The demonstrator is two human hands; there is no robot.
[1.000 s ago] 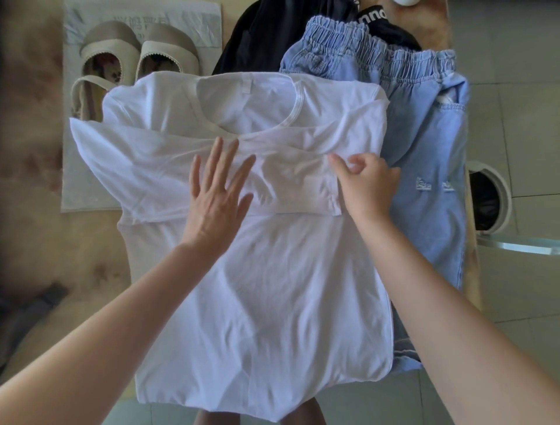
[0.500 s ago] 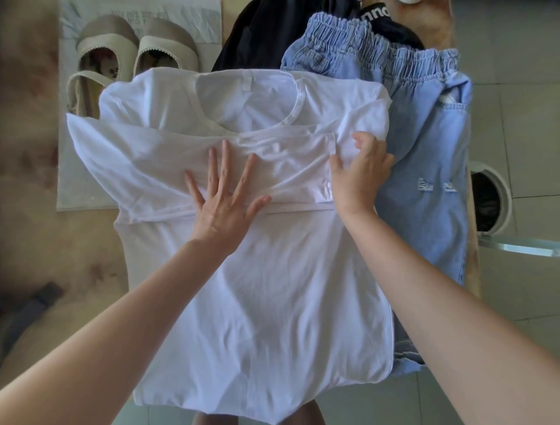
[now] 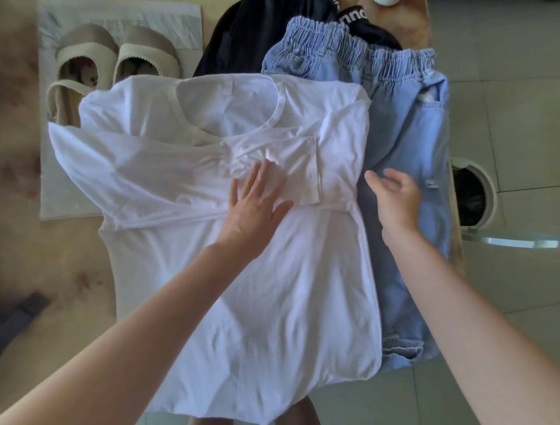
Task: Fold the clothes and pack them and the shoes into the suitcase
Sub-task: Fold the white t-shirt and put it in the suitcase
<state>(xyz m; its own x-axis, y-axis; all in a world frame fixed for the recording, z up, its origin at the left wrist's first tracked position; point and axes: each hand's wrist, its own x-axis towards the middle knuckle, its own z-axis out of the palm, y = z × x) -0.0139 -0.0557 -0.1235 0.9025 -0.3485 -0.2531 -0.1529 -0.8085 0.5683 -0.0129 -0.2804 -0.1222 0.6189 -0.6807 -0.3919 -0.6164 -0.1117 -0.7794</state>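
Left hand (image 3: 257,209): we saw it pressed flat, fingers straight, on the white shirt (image 3: 272,288).
Right hand (image 3: 394,200): relaxed, holding nothing, over the jeans (image 3: 403,136) at right.

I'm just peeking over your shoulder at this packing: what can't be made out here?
Head view only.
- No suitcase anywhere in frame.
- The black garment: mostly under the white T-shirt and blue denim bottoms, cut by the top edge.
- The beige shoes: heels partly under the T-shirt.
- A white round thing: cut by the top edge.
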